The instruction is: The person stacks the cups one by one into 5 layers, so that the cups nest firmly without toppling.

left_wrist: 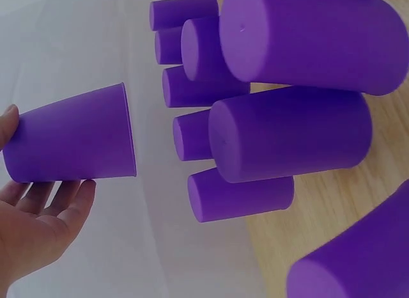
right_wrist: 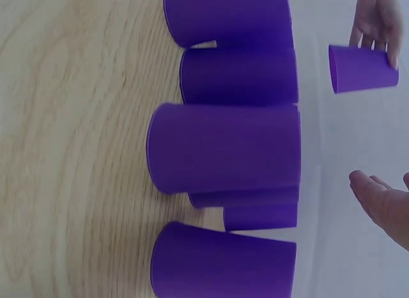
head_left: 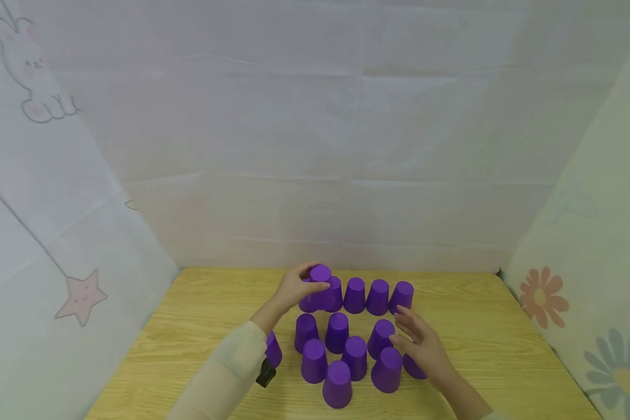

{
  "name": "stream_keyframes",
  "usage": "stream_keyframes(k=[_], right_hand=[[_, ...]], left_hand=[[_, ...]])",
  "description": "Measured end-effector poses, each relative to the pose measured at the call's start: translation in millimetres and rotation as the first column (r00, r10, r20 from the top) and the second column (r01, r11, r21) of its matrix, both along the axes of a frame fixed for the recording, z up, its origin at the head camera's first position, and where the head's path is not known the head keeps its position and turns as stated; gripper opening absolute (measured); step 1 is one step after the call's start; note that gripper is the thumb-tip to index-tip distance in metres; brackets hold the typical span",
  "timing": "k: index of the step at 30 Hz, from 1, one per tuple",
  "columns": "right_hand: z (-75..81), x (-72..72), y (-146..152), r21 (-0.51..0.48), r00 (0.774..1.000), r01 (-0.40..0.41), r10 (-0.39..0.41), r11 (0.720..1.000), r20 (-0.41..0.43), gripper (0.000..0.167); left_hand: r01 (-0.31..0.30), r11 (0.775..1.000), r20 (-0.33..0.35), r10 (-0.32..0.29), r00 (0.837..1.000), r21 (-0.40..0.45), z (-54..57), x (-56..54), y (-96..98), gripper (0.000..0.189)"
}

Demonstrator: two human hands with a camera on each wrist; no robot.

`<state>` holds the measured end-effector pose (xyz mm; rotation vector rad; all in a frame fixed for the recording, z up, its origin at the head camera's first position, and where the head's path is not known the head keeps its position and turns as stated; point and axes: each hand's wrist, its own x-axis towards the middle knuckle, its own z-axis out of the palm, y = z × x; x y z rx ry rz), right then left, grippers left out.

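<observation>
My left hand (head_left: 293, 288) grips an upside-down purple cup (head_left: 321, 275), thumb on one side and fingers on the other. This cup (left_wrist: 70, 138) is lifted clear of the table in the left wrist view, its open rim facing down toward the tabletop. Behind and below it, a back row of upside-down purple cups (head_left: 354, 296) runs to the right. My right hand (head_left: 424, 351) hovers over the cups at the right with fingers spread and nothing in its grasp. Nearest its fingertips is a purple cup (head_left: 381, 338); another cup (head_left: 413, 367) is partly hidden beneath the hand.
Several more upside-down purple cups stand nearer me, the frontmost cup (head_left: 338, 385) at the middle. One cup (head_left: 274, 350) is partly hidden by the left sleeve, beside a small black object (head_left: 266, 373). The wooden table (head_left: 483, 326) ends at a pale cloth backdrop (head_left: 315, 146).
</observation>
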<state>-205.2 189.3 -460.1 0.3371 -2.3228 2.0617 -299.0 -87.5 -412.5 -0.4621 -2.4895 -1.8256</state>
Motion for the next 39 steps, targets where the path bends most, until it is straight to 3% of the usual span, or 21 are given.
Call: stream_keyframes(k=[4, 8, 16, 24, 39], right_hand=[[-1.8, 7.8, -9, -0.016, 0.999, -0.037, 0.037, 0.999, -0.015, 0.06], [-9.5, 14.8, -17, -0.032, 0.997, -0.081, 0.08, 0.996, -0.02, 0.061], [-21.2, 27.3, -31, -0.051, 0.99, -0.14, 0.139, 0.989, -0.027, 0.061], [-29.0, 35.4, -39, -0.056, 0.983, -0.176, 0.173, 0.983, -0.065, 0.057], [-62.8, 43.8, -53, -0.058, 0.955, -0.295, 0.296, 0.954, 0.0, 0.057]], left_hand=[[0.001, 1.0, -0.006, -0.001, 1.0, -0.003, 4.4, -8.8, 5.5, 0.051], [-0.036, 0.999, 0.037, 0.038, 0.999, -0.036, 8.2, -15.9, 11.4, 0.052], [-0.073, 0.996, 0.055, 0.075, 0.996, -0.048, 7.5, -29.3, 21.6, 0.055], [-0.112, 0.994, 0.062, 0.112, 0.992, -0.012, 1.2, -40.9, 27.9, 0.059], [-0.113, 0.993, 0.009, 0.112, 0.994, 0.04, -10.9, -55.7, 41.8, 0.049]])
